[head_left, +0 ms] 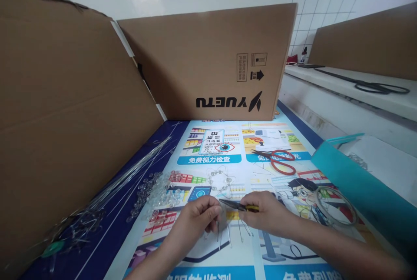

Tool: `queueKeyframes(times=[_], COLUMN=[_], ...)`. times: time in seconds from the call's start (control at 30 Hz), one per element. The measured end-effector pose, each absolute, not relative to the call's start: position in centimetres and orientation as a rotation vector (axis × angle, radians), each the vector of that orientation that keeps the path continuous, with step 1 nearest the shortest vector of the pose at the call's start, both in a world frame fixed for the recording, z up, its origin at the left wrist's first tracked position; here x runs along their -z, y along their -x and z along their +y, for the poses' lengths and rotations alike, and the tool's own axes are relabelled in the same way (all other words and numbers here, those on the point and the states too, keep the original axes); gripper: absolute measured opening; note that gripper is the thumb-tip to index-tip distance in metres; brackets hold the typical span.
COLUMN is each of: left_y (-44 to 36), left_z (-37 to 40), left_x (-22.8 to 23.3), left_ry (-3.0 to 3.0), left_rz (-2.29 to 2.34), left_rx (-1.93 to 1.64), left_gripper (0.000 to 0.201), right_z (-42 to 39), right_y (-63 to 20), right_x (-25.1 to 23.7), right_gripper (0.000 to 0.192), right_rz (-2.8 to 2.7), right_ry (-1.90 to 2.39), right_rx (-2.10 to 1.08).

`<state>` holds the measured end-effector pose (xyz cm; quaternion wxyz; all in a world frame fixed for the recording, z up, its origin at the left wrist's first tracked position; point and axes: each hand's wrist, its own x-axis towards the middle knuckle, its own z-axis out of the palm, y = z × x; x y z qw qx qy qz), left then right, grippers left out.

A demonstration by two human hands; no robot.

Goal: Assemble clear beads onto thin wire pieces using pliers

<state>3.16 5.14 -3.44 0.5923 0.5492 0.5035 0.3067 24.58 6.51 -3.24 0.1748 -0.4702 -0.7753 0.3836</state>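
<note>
My right hand (263, 210) is closed around a pair of pliers (235, 205) with dark jaws and yellow on the handles. The pliers' tips point left and meet the fingertips of my left hand (205, 211). My left thumb and fingers are pinched together on what looks like a thin wire, mostly hidden by the fingers. Several short bent wires (230, 234) with hooked ends lie below and between my hands. Just beyond them rests a ring of clear beads (220, 181) with wire loops around it.
Loose clear beads (156, 193) and long straight wires (137, 162) lie to the left. Red-handled scissors (282, 162), a wire coil (337, 206) and a teal box (361, 175) are on the right. Cardboard panels (208, 62) stand at the back and left.
</note>
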Motion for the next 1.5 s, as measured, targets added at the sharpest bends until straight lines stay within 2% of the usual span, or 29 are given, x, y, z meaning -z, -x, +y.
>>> queueKeyframes(times=[0.33,0.5,0.63,0.9,1.1,1.37,1.5], left_y=[-2.1,-0.1,-0.4,-3.6,-2.3,0.5,-0.2], left_z=[5.5,8.2,11.0,15.0,15.3,14.4,13.8], left_x=[3.5,3.7,3.3,4.0,5.0,3.3,3.6], left_ry=[-1.493,-1.679,-2.012,-2.402,-2.296,-2.113,-2.146], left_rz=[1.324,1.529,1.539,1.443,1.622,1.866,1.887], left_rx=[-0.666,-0.806,-0.755,-0.564,-0.514,-0.235,-0.281], left_gripper=[0.028,0.021,0.015,0.028,0.039,0.022,0.020], right_z=[6.9,8.8,10.1,10.6,10.5,11.3,11.6], right_y=[-24.7,-25.8,-26.2,-26.7,-26.7,-25.6,-25.4], right_x=[3.4,3.8,4.0,4.3,5.0,4.0,3.7], right_gripper=[0.015,0.022,0.024,0.023,0.022,0.021,0.021], right_rz=[-2.108,-1.968,-1.943,-1.946,-1.937,-1.961,-1.964], right_ry=[1.334,1.391,1.420,1.436,1.456,1.418,1.403], right_rx=[-1.068,-1.015,-0.951,-0.862,-0.867,-0.833,-0.827])
